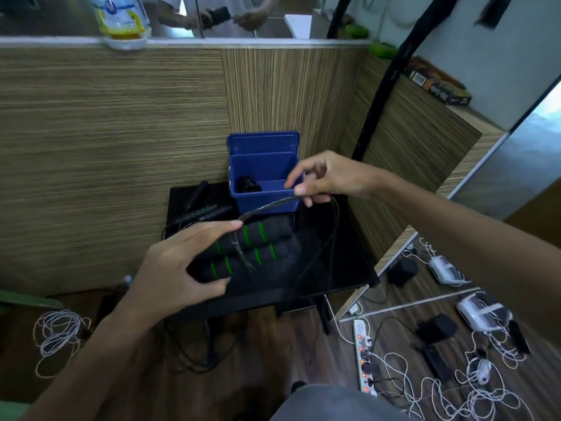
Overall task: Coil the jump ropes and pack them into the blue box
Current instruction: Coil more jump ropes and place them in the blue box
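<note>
Left hand (182,268) gripped paired black foam green-striped handles (246,253) lying left-right above the counter (334,268); right hand (328,180) pinched thin black rope (270,206) beside the open blue plastic box (264,189), just beyond.

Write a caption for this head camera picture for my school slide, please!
Left hand grips two green-striped jump rope handles while the right hand pinches the rope before the open blue box.

Left hand (179,262) low and near, palm down, fingers curled over a pair of handles (246,250), thumb beneath. Right hand (328,179) higher, forearm reaching in from lower right, thumb and forefinger pinching a cord (270,206). Both forearms bare, hands apart.
</note>
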